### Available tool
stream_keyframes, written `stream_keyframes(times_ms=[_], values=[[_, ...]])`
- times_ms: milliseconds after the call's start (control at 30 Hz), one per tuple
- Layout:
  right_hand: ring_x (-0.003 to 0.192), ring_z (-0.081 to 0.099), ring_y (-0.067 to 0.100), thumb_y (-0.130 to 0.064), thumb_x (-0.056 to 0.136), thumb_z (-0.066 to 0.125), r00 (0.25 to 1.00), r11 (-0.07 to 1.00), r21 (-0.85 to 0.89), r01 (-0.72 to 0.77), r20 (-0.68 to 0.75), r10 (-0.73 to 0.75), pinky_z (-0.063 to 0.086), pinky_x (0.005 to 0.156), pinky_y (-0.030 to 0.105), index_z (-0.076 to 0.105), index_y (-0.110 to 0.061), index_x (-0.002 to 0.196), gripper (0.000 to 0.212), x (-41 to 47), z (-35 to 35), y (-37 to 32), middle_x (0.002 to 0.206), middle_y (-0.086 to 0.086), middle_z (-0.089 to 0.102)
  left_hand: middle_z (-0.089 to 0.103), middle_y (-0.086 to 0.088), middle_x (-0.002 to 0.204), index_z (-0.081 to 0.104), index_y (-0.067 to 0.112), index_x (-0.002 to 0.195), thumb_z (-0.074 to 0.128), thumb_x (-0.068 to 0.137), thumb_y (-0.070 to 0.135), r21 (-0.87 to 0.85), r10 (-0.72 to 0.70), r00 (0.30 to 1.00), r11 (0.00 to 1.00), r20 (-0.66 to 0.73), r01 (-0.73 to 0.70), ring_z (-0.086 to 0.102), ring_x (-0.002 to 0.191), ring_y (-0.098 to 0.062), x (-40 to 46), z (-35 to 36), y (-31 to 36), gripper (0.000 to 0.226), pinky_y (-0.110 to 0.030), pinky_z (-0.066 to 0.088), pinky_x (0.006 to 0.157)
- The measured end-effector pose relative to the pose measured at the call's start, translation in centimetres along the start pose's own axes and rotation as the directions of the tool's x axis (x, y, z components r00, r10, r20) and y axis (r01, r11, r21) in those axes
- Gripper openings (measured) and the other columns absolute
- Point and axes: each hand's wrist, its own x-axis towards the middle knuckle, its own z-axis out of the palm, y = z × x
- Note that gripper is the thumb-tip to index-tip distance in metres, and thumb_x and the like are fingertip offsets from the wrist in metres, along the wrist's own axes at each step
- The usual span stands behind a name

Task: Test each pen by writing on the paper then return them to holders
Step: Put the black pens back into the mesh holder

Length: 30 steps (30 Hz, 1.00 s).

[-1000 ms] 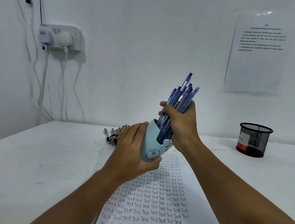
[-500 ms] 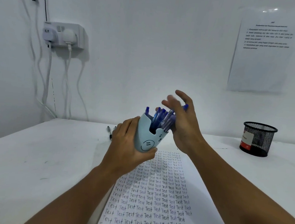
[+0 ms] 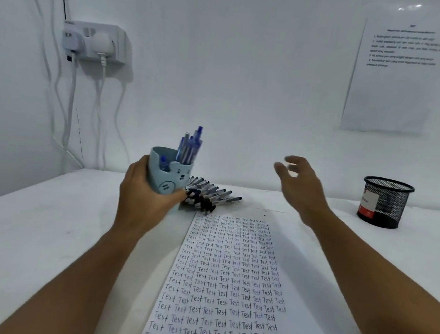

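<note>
left hand grips the blue bear holder (blue pens inside) beside the black pens on the tabletop; right hand hovers open above the paper.

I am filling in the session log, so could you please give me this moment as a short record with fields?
left hand: left hand grips the light blue holder, held just over the table
right hand: right hand in the air, fingers spread, holding nothing
holder contents: blue pens standing inside
loose pens: dark pens piled on the table behind the paper
paper: paper covered in rows of "Test"
other holder: black mesh holder at far right; contents cannot be seen
</note>
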Motion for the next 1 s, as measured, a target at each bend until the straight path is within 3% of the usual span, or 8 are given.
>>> stream_keyframes(times_ms=[100, 200, 533, 767, 900, 1000], values=[[0.131, 0.040, 0.039, -0.024, 0.094, 0.057, 0.995, 0.886, -0.463, -0.023, -0.096, -0.024, 0.032, 0.106, 0.041, 0.044, -0.008, 0.140, 0.050, 1.4, -3.0, 2.9, 0.145, 0.021, 0.038, 0.062, -0.001, 0.106, 0.058, 0.021, 0.111, 0.088, 0.057, 0.025, -0.024, -0.095, 0.994, 0.995, -0.052, 0.093, 0.060, 0.094, -0.020, 0.5, -0.5, -1.4, 0.062, -0.030, 0.052, 0.073], [0.128, 0.036, 0.051, -0.019, 0.093, 0.057, 0.988, 0.748, -0.655, -0.106, -0.152, 0.008, 0.037, 0.102, 0.050, 0.032, -0.006, 0.146, 0.060, 2.4, -5.8, 5.4, 0.155, 0.022, 0.014, 0.061, 0.001, 0.108, 0.053, 0.022, 0.109, 0.087, 0.060, 0.017, -0.062, -0.161, 0.982, 0.986, -0.103, 0.155, 0.058, 0.095, -0.020, 0.8, -0.9, -2.1, 0.059, -0.030, 0.048, 0.077], [0.124, 0.040, 0.052, -0.015, 0.093, 0.055, 0.984, 0.705, -0.692, -0.158, -0.169, 0.055, 0.041, 0.095, 0.051, 0.027, -0.010, 0.148, 0.062, 3.2, -8.6, 8.8, 0.157, 0.020, 0.011, 0.055, 0.002, 0.116, 0.044, 0.016, 0.131, 0.084, 0.069, 0.011, -0.118, -0.285, 0.954, 0.955, -0.095, 0.274, 0.053, 0.098, -0.017, 0.2, -0.9, -3.1, 0.074, -0.031, 0.042, 0.084], [0.120, 0.040, 0.053, -0.016, 0.092, 0.056, 0.978, 0.654, -0.733, -0.184, -0.202, 0.049, 0.040, 0.095, 0.051, 0.029, -0.011, 0.147, 0.062, 3.0, -9.5, 9.8, 0.155, 0.020, 0.013, 0.051, -0.008, 0.133, 0.015, 0.015, 0.149, 0.082, 0.072, 0.012, -0.062, -0.243, 0.970, 0.968, -0.006, 0.243, 0.053, 0.108, -0.020, -0.1, 0.0, -2.8, 0.102, -0.036, 0.043, 0.093], [0.112, 0.046, 0.052, -0.011, 0.088, 0.062, 0.976, 0.655, -0.740, -0.155, -0.219, -0.017, 0.044, 0.091, 0.055, 0.036, 0.004, 0.137, 0.057, 3.1, -9.1, 9.6, 0.139, 0.032, 0.028, 0.039, -0.014, 0.134, 0.008, 0.015, 0.149, 0.086, 0.062, 0.019, 0.003, -0.198, 0.980, 0.980, -0.030, 0.198, 0.050, 0.118, -0.028, -0.2, 0.1, -3.2, 0.118, -0.051, 0.046, 0.099], [0.104, 0.046, 0.055, 0.005, 0.081, 0.067, 0.973, 0.632, -0.771, -0.076, -0.196, -0.121, 0.045, 0.081, 0.059, 0.046, 0.023, 0.114, 0.043, 3.0, -8.7, 9.7, 0.113, 0.045, 0.043, 0.032, -0.017, 0.138, 0.003, 0.012, 0.151, 0.085, 0.066, 0.015, 0.045, -0.157, 0.986, 0.986, -0.051, 0.159, 0.043, 0.123, -0.030, -0.3, 0.2, -3.4, 0.118, -0.050, 0.041, 0.105]])
